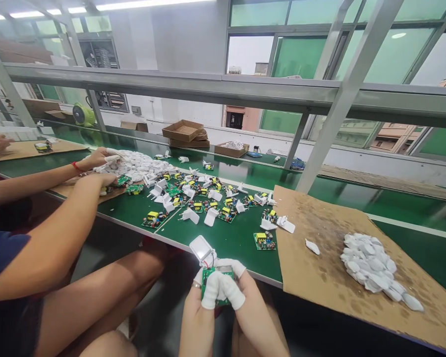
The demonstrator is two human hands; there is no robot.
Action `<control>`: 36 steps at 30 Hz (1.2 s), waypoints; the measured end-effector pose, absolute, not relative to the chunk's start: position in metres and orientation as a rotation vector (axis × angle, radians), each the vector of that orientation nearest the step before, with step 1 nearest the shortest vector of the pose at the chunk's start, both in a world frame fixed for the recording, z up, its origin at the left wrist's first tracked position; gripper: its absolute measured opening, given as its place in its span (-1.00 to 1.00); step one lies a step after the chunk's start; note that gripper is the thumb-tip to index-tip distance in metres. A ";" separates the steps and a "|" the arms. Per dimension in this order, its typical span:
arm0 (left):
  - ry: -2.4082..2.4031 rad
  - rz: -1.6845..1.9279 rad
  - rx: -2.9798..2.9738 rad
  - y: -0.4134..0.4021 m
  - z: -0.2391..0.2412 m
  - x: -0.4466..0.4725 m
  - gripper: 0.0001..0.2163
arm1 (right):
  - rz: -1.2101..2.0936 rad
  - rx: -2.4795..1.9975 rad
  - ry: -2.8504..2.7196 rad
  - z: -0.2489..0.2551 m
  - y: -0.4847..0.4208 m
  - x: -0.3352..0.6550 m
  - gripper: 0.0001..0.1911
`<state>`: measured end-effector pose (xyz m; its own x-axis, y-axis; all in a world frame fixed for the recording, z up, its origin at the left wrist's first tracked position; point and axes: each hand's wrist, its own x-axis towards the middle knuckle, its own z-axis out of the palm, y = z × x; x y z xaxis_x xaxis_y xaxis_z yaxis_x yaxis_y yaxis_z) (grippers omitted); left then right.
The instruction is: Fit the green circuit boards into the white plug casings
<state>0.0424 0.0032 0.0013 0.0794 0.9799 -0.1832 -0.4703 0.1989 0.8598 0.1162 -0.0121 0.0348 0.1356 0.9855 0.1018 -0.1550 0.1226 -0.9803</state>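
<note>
Both of my hands are close together in front of the table edge, their fingertips wrapped in white covers. My left hand (pixel 204 297) and my right hand (pixel 240 290) grip a green circuit board (pixel 207 281) between thumbs and fingers. A white plastic charger housing (pixel 202 249) hangs off the board's far end, with a red wire running between them. My thumbs hide much of the board. Just beyond, on the green table, lies a loose circuit board (pixel 264 241) with a yellow transformer, beside white plug housings (pixel 285 224).
Several boards with white housings (pixel 211 216) are scattered over the green table (pixel 223 248). On the right, a cardboard sheet (pixel 301 287) bears a heap of white pieces (pixel 369 263). At left, another person's hands (pixel 98 158) work by a white pile (pixel 141 166). Cardboard trays (pixel 184 131) stand behind.
</note>
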 end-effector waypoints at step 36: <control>0.769 1.121 0.719 -0.002 0.008 0.033 -0.53 | 1.291 -0.852 -0.915 0.011 -0.012 0.121 -0.64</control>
